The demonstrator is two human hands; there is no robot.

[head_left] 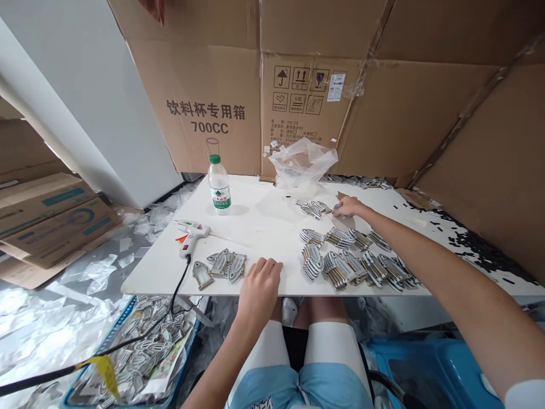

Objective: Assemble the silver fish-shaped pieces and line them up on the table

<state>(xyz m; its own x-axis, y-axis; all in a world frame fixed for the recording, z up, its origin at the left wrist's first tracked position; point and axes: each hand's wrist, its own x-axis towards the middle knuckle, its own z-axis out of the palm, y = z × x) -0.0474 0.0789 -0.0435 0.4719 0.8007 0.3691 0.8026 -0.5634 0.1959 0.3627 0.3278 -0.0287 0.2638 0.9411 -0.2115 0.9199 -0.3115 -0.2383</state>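
Observation:
My left hand (260,285) rests at the table's front edge, palm down, with its fingers curled. Whatever it may hold is hidden. To its left lies a small group of arch-shaped metal pieces (220,264). My right hand (348,207) reaches far across the table, fingers closed and pointing down beside a loose heap of the same silvery pieces (314,208). What sits in those fingers is too small to make out. Below that hand, a brown cardboard piece (343,221) lies partly covered. Nearer me are stacked rows of metal pieces (340,267), beneath my right forearm.
A white glue gun (192,237) with a cord lies left on the white table (264,227), near a green-capped bottle (219,184). A clear plastic bag (302,162) stands before the cardboard wall (306,34). Black bits (481,250) litter the right side. A blue basket (187,363) holds more pieces.

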